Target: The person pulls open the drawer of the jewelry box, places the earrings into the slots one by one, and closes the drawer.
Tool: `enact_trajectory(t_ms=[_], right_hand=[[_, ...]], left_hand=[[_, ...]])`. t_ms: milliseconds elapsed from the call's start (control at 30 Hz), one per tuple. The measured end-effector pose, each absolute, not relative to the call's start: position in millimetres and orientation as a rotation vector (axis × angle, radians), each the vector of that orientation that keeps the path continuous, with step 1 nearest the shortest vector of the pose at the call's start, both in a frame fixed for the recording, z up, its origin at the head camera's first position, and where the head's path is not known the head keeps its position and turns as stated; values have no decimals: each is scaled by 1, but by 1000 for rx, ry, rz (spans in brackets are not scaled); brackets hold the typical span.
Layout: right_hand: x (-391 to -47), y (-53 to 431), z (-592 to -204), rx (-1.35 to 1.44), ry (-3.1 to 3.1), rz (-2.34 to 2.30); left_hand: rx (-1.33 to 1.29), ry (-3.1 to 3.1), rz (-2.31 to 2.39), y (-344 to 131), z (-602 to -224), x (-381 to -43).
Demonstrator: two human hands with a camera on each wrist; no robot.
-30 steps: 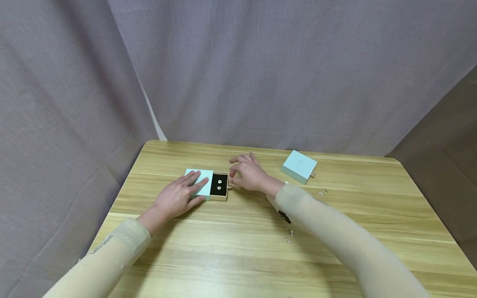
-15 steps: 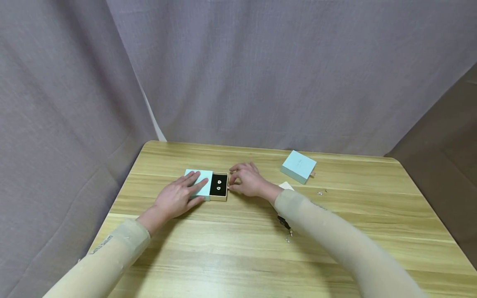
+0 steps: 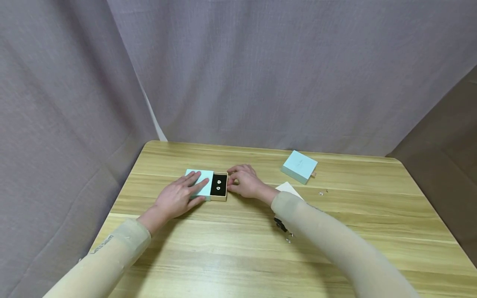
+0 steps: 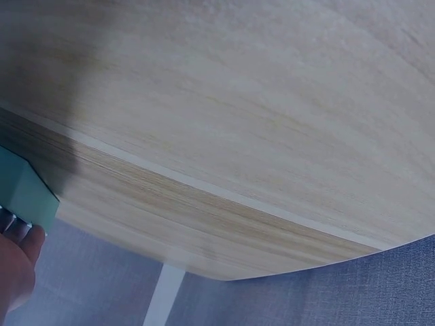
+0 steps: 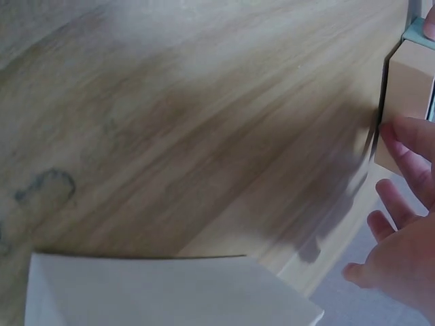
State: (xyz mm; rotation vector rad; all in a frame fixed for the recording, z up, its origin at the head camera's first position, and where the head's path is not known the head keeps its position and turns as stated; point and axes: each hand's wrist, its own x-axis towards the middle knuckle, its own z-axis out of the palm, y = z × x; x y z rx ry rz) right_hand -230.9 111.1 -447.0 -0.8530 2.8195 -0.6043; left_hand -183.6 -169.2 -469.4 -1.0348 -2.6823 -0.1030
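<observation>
A pale blue jewelry box (image 3: 203, 191) lies on the table, its drawer (image 3: 219, 198) partly out to the right. Two small earrings (image 3: 218, 185) sit on the black insert. My left hand (image 3: 178, 196) rests over the sleeve with fingers spread, thumb along the near side; the left wrist view catches fingertips (image 4: 30, 243) at one end of the box. At the drawer front, my right hand (image 3: 246, 182) has its thumb and forefinger together, seemingly pinching the ribbon tab, which they hide. In the right wrist view these fingers (image 5: 411, 142) touch the drawer front (image 5: 411, 81).
A second pale blue box (image 3: 299, 166) with a ribbon tab stands shut at the back right. Beside my right sleeve lies a white card (image 3: 288, 188). Small loose jewelry pieces (image 3: 321, 193) are to its right, and more bits (image 3: 288, 240) lie nearer. A curtain rises behind the table.
My right hand has moved left and slightly down onto the drawer front, closing thumb and forefinger at the tab. More of the white card shows. The left hand has stayed put.
</observation>
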Motion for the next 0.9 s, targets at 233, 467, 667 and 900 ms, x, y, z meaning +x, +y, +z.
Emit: enact_trajectory(t_ms=[233, 467, 667, 900], right_hand=[[-230, 104, -448, -858, 2835, -642], [-230, 98, -450, -869, 2845, -651], [-232, 93, -451, -859, 2847, -652], [-232, 89, -452, -861, 2844, -663]], left_hand=[[-1028, -2691, -89, -170, -470, -183], [-1038, -2681, -77, -170, -471, -182], [-1039, -2683, -83, -170, -472, -182], [-1044, -2683, -47, -171, -472, -182]])
